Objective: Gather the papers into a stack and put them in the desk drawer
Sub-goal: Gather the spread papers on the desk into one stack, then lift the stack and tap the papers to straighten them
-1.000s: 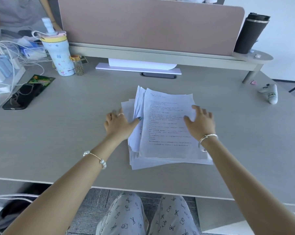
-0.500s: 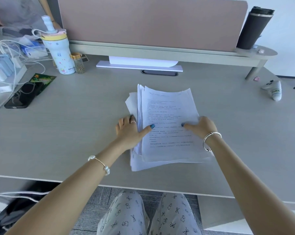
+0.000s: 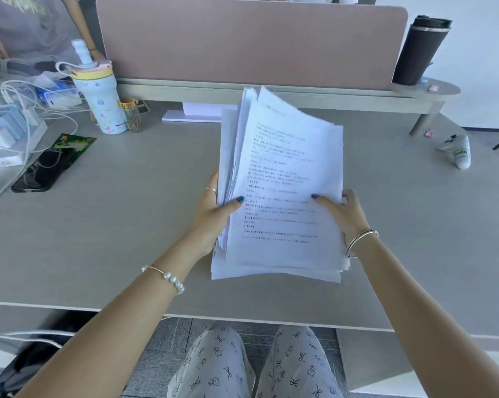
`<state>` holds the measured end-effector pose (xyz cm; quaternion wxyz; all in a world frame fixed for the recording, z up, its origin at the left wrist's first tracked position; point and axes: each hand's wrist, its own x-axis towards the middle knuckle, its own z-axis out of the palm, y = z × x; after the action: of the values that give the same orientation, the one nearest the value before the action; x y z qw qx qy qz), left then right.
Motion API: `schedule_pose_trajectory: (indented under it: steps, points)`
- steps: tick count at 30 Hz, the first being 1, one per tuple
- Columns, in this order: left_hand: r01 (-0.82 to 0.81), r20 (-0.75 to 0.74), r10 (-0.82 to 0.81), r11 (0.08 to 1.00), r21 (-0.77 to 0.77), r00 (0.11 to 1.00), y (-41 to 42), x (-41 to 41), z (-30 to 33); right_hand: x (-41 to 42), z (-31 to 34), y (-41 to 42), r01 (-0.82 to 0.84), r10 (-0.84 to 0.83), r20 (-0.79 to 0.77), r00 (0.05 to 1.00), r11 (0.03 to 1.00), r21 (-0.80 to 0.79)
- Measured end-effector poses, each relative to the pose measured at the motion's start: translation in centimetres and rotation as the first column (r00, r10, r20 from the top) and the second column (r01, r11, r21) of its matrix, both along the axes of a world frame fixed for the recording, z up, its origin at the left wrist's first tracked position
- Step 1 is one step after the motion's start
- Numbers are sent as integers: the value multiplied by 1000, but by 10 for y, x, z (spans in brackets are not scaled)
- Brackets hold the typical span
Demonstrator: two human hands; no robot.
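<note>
A loose stack of white printed papers (image 3: 285, 173) is raised off the grey desk (image 3: 113, 225), tilted with its top edge toward the divider. Its sheets are uneven, fanned at the left and bottom edges. My left hand (image 3: 213, 214) grips the stack's left edge, thumb on the top sheet. My right hand (image 3: 343, 214) holds the right edge, thumb lying across the printed page. No drawer is in view.
A black phone (image 3: 38, 175) and a green packet (image 3: 70, 143) lie at the left. A pastel bottle (image 3: 99, 101), a small jar (image 3: 132, 116), chargers and cables crowd the back left. A black tumbler (image 3: 420, 50) stands on the shelf; a white toy (image 3: 457, 152) lies right. Another person stands at the far left.
Both hands closed on the papers' sides and lifted the stack off the desk, tipping it up toward me.
</note>
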<state>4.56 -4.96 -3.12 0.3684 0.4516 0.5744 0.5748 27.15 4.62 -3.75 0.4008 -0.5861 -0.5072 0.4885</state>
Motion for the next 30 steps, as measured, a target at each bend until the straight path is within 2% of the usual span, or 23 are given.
schedule_pose_trajectory:
  steps: [2, 4, 6, 10, 15, 16, 19, 23, 28, 30]
  points:
    - [12, 26, -13, 999, 44, 1000, 0, 4, 8, 1, 6, -1, -21, 6, -164, 986, 996, -92]
    - [33, 12, -34, 996, 79, 999, 0, 6, 14, 3, 10, -6, -98, 64, -229, 971, 985, -141]
    - [60, -39, -56, 990, 125, 998, -1, 7, 18, 2, 11, -11, -124, 90, -267, 960, 986, -113]
    - [67, -146, -34, 972, 225, 989, 3, 7, 29, -2, 20, -16, -8, 61, -314, 947, 986, 168]
    - [87, -339, 28, 943, 321, 940, 13, 3, 65, -10, 65, -20, 54, 59, -228, 972, 887, 458]
    - [78, -328, 38, 940, 332, 944, 14, 2, 71, -11, 73, -21, 35, 79, -211, 974, 872, 489]
    - [16, -153, 42, 934, 358, 987, 14, -2, 74, -11, 80, -25, -42, 158, -190, 969, 863, 503]
    - [-59, 19, 56, 960, 274, 998, 5, -8, 51, -1, 57, -35, -9, 125, -214, 969, 881, 473]
    - [-92, 106, 76, 985, 147, 991, -5, 8, 25, -1, 37, -46, -46, 137, -175, 975, 896, 442]
    - [-83, 118, 65, 985, 153, 991, -5, 12, 24, -5, 38, -49, -40, 138, -174, 975, 881, 472]
